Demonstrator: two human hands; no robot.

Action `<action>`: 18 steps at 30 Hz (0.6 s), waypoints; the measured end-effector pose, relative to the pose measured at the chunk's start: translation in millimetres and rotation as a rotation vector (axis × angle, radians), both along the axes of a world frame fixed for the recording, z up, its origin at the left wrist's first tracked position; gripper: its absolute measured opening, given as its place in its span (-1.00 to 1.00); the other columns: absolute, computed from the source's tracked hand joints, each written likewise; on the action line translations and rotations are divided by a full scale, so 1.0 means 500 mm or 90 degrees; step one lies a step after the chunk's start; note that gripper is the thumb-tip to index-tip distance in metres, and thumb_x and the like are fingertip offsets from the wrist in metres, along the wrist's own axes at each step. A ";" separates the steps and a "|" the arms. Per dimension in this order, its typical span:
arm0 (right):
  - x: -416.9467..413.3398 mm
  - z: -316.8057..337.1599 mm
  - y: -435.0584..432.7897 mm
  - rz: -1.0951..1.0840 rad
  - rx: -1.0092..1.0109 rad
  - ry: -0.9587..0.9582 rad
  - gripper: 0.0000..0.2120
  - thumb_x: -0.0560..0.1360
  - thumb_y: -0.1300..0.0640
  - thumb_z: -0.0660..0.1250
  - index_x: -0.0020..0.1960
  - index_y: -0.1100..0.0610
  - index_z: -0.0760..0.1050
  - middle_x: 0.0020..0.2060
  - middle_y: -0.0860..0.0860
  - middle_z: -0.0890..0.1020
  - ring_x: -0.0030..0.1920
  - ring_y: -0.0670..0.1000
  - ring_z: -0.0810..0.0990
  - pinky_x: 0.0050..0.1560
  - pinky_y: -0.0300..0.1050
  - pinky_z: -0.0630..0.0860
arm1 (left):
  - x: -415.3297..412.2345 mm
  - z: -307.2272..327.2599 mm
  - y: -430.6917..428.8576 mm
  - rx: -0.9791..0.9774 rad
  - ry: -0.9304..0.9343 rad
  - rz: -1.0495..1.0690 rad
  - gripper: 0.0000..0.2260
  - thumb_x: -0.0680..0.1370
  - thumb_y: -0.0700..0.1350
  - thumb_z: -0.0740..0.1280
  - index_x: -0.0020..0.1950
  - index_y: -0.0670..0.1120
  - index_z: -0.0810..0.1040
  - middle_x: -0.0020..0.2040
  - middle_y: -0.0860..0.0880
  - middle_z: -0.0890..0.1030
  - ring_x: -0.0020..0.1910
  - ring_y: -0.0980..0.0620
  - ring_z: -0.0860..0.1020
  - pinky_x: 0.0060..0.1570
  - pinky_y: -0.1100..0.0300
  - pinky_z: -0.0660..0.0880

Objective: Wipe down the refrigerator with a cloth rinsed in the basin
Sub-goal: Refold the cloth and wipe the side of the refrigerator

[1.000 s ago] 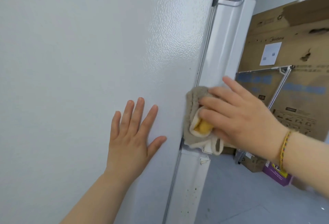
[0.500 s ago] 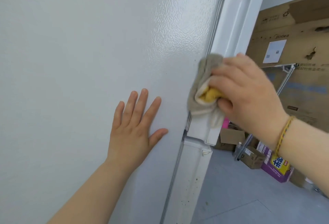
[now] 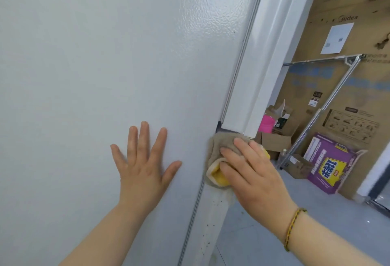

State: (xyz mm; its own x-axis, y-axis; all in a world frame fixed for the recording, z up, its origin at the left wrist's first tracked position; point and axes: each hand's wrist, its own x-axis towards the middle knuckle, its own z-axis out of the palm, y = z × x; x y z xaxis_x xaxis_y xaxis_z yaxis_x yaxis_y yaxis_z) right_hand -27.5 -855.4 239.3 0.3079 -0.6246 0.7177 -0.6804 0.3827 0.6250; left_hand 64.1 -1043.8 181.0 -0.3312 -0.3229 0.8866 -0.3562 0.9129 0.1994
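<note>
Seen from my head, I am in the middle of the wiping step, at the front edge of the refrigerator (image 3: pixel 105 54). My right grip (image 3: pixel 253 172) lies over the folded grey-and-yellow cloth (image 3: pixel 217 151). Its fingers are nearly straight and press the cloth on the seam where the upper door (image 3: pixel 242 96) meets the lower door (image 3: pixel 213 213). My thumb is hidden, so I cannot tell whether it hooks the cloth. My left grip (image 3: pixel 143 166) is spread wide and holds nothing, palm flat on the textured side panel just beside the cloth.

Dark specks dot the lower door's edge beneath the cloth. I judge the next move calls for a firm downward stroke over them, with even pressure so the cloth stays on that narrow edge. The basin is out of view.
</note>
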 end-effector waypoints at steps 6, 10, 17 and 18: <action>0.010 -0.067 -0.018 0.000 0.013 0.026 -0.74 0.56 0.34 -0.05 -0.10 0.13 0.37 -0.17 0.06 0.69 0.07 0.13 0.43 0.37 0.01 0.17 | 0.002 -0.014 -0.013 -0.025 -0.015 -0.008 -0.49 0.56 0.27 -0.17 0.41 0.02 0.04 0.38 -0.20 0.14 0.36 -0.22 0.13 0.09 -0.45 0.23; -0.002 -0.028 -0.002 -0.002 0.109 0.090 -0.70 0.55 0.36 -0.09 -0.11 0.13 0.37 -0.18 0.06 0.68 0.04 0.16 0.42 0.38 0.05 0.10 | -0.001 -0.014 -0.012 -0.018 -0.012 -0.005 -0.49 0.55 0.27 -0.16 0.41 0.03 0.02 0.39 -0.19 0.11 0.38 -0.20 0.07 0.12 -0.45 0.18; -0.003 -0.035 -0.002 0.024 0.032 0.061 -0.85 0.51 0.32 0.09 -0.08 0.13 0.39 -0.07 0.02 0.67 0.11 0.11 0.43 0.34 -0.01 0.18 | -0.004 -0.022 -0.024 -0.039 -0.004 -0.010 -0.46 0.55 0.28 -0.17 0.48 0.09 -0.08 0.38 -0.21 0.12 0.40 -0.09 -0.03 0.10 -0.47 0.18; 0.001 -0.016 -0.004 0.056 0.021 0.051 -0.89 0.48 0.30 0.19 -0.08 0.12 0.39 -0.03 0.02 0.63 0.10 0.11 0.44 0.31 -0.02 0.22 | -0.004 -0.018 -0.025 -0.038 -0.007 -0.009 -0.47 0.55 0.28 -0.16 0.46 0.07 -0.04 0.38 -0.21 0.12 0.40 -0.10 -0.04 0.10 -0.47 0.18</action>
State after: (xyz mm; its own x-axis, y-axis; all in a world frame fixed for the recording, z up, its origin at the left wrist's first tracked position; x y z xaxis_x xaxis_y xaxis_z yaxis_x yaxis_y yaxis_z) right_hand -27.3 -857.5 231.5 0.4182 -0.6150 0.6685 -0.6582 0.3020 0.6896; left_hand 62.0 -1056.4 171.9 -0.3448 -0.2645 0.9006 -0.3445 0.9282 0.1407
